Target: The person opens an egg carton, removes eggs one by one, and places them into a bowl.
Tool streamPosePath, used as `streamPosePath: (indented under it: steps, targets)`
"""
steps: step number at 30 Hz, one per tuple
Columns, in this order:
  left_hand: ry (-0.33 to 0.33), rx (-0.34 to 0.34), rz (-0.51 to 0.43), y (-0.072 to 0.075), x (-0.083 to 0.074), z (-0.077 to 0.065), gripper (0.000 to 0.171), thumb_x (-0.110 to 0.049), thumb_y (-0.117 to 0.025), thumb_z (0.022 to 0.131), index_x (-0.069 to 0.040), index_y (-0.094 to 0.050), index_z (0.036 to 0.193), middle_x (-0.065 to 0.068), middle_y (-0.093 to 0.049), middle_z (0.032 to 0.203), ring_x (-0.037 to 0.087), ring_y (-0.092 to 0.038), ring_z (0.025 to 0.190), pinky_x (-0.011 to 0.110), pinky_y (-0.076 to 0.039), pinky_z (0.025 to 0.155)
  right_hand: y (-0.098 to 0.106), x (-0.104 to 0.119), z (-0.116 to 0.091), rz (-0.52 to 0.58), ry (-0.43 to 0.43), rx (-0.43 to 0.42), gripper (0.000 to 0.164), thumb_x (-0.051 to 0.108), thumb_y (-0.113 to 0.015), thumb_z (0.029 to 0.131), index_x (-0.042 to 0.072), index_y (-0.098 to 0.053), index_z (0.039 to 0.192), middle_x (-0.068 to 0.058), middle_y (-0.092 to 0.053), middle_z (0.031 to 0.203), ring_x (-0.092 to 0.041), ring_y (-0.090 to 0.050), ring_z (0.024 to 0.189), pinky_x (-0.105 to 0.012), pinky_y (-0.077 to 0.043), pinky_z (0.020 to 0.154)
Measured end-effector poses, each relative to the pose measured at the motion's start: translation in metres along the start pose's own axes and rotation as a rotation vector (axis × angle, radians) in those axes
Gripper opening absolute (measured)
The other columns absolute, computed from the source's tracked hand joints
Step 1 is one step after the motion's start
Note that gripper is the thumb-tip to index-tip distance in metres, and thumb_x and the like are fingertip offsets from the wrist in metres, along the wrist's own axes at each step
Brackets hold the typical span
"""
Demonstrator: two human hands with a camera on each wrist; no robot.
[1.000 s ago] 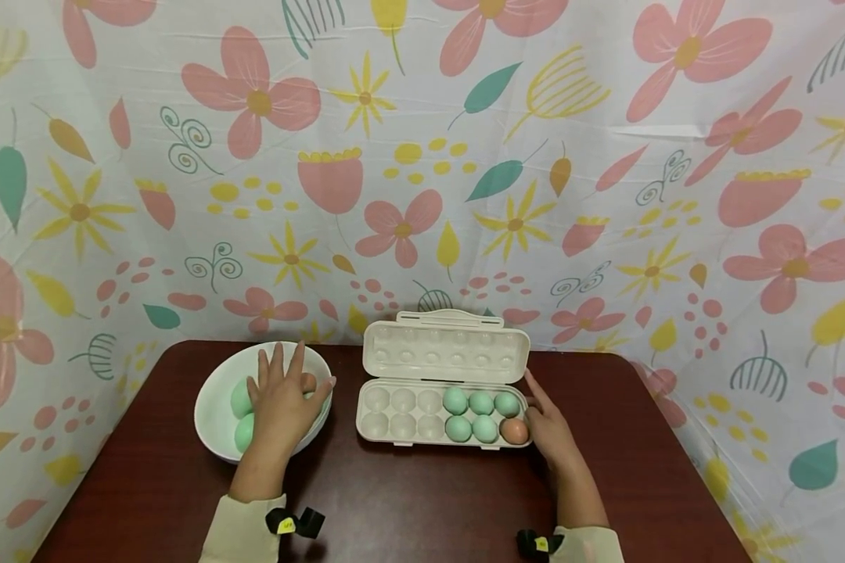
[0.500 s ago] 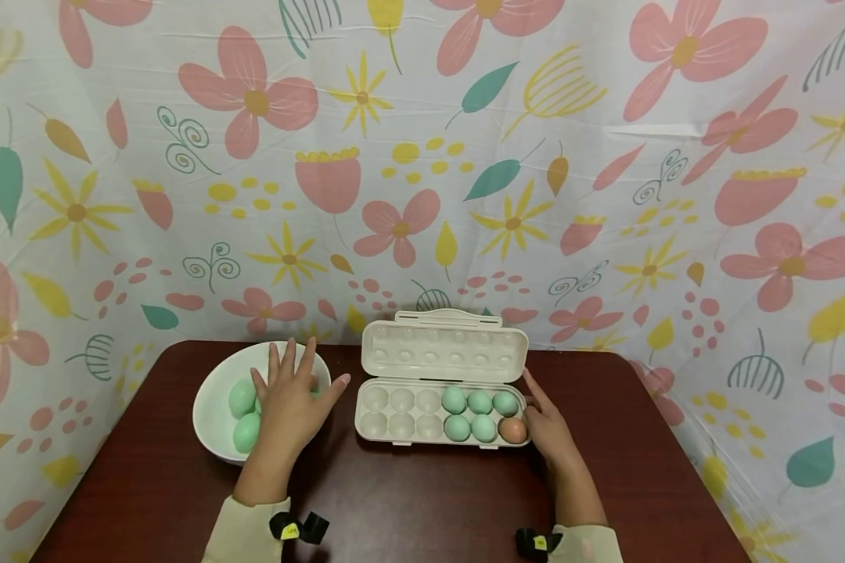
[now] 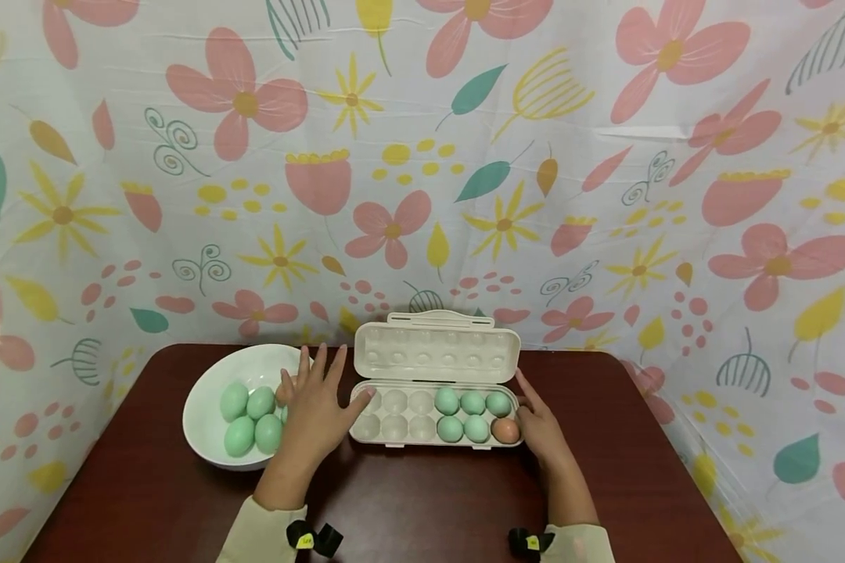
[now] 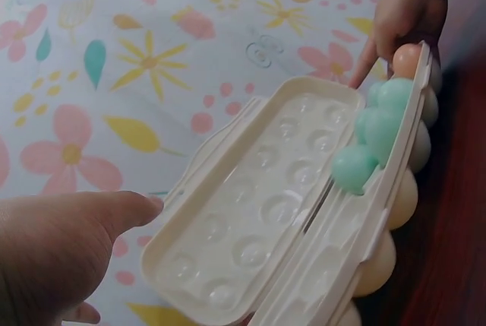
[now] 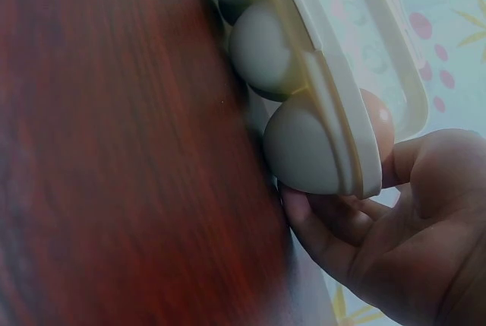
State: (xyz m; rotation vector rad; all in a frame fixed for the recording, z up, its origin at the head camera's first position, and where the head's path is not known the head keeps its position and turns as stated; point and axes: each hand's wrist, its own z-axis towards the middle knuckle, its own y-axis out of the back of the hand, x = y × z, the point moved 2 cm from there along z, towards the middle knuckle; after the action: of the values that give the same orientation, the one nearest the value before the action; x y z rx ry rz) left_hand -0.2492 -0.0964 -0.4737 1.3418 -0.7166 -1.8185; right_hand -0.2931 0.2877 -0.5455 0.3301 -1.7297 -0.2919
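Note:
An egg carton (image 3: 422,450) of cream plastic lies with its lid (image 3: 436,353) raised at the back. Green eggs (image 3: 447,401) and one brown egg (image 3: 505,430) fill its right half; the left-half cups hold nothing. At the carton's right end, my right hand (image 3: 544,434) grips the edge, thumb near the brown egg and fingers curled underneath in the right wrist view. My left hand (image 3: 317,418), fingers spread, is between the carton and a white bowl (image 3: 200,422). Its thumb overlaps the carton's left end in the head view; I cannot tell if they touch.
In the bowl sit several green eggs (image 3: 239,435) and a brown one (image 3: 282,393), partly hidden by my left hand. The dark red-brown table (image 3: 436,500) backs onto a flower-patterned cloth (image 3: 394,156).
My left hand has moved right, from over the bowl to the gap before the carton, uncovering more eggs. The right hand stays at the carton's end. The head view has shifted slightly.

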Motion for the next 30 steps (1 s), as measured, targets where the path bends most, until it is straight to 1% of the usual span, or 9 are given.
streamPosePath:
  steps: [3,7,12,18,20,22,27,30]
  targets:
    - [-0.038,0.011,-0.013,-0.008,-0.007,0.001,0.085,-0.057,-0.067,0.091,-0.012,-0.037,0.157,0.024,-0.029,0.164,0.046,-0.01,0.156,0.075,-0.01,0.118,-0.001,0.001,-0.001,0.004,0.007,-0.004,0.067,0.006,-0.033,0.105,0.042,-0.02,0.16,-0.024,-0.051,0.147,-0.02,-0.057,0.095,-0.027,-0.046,0.078]
    - [-0.112,0.031,-0.026,-0.022,-0.021,0.0,0.082,-0.054,-0.069,0.091,-0.011,-0.042,0.155,0.024,-0.033,0.162,0.045,-0.018,0.154,0.066,-0.022,0.121,-0.002,0.002,-0.003,-0.01,0.026,-0.014,0.066,0.009,-0.034,0.105,0.047,-0.021,0.158,-0.021,-0.052,0.145,-0.019,-0.056,0.09,-0.027,-0.046,0.077]
    - [-0.191,0.053,-0.016,-0.041,-0.038,-0.004,0.077,-0.051,-0.069,0.091,-0.013,-0.045,0.153,0.022,-0.039,0.159,0.044,-0.028,0.152,0.062,-0.028,0.12,-0.003,0.002,-0.003,-0.025,0.038,-0.017,0.066,0.011,-0.034,0.105,0.048,-0.022,0.157,-0.02,-0.054,0.143,-0.018,-0.056,0.086,-0.028,-0.046,0.077]
    - [-0.245,0.107,-0.048,-0.064,-0.054,-0.01,0.073,-0.044,-0.071,0.092,-0.011,-0.047,0.152,0.023,-0.043,0.156,0.043,-0.034,0.149,0.056,-0.034,0.118,-0.002,0.0,-0.001,-0.02,0.031,-0.017,0.063,0.012,-0.034,0.106,0.044,-0.021,0.159,-0.021,-0.052,0.145,-0.018,-0.056,0.087,-0.027,-0.046,0.076]
    - [-0.257,0.128,-0.057,-0.07,-0.059,-0.012,0.072,-0.042,-0.072,0.092,-0.011,-0.047,0.152,0.023,-0.045,0.155,0.043,-0.035,0.149,0.054,-0.034,0.119,-0.002,0.0,0.0,-0.016,0.029,-0.018,0.063,0.012,-0.034,0.106,0.044,-0.02,0.159,-0.021,-0.052,0.145,-0.019,-0.056,0.089,-0.027,-0.046,0.076]
    - [-0.264,0.151,-0.063,-0.076,-0.064,-0.014,0.07,-0.041,-0.071,0.092,-0.012,-0.048,0.151,0.022,-0.046,0.155,0.042,-0.036,0.148,0.054,-0.034,0.119,-0.001,-0.001,-0.001,-0.017,0.028,-0.021,0.064,0.012,-0.034,0.106,0.047,-0.021,0.158,-0.02,-0.053,0.144,-0.019,-0.055,0.091,-0.027,-0.045,0.077]
    - [-0.287,0.204,-0.035,-0.09,-0.077,-0.019,0.064,-0.044,-0.067,0.095,-0.012,-0.052,0.148,0.018,-0.049,0.153,0.041,-0.041,0.146,0.054,-0.04,0.115,-0.002,0.0,-0.003,-0.036,0.02,-0.035,0.065,0.012,-0.035,0.105,0.049,-0.023,0.157,-0.017,-0.054,0.142,-0.02,-0.056,0.095,-0.027,-0.045,0.08]
    - [-0.32,0.214,-0.018,-0.099,-0.082,-0.023,0.06,-0.044,-0.064,0.097,-0.011,-0.055,0.146,0.017,-0.052,0.151,0.037,-0.047,0.142,0.051,-0.044,0.112,-0.002,-0.001,-0.001,-0.032,0.017,-0.034,0.064,0.012,-0.035,0.105,0.047,-0.022,0.158,-0.018,-0.054,0.144,-0.019,-0.056,0.097,-0.027,-0.045,0.081]
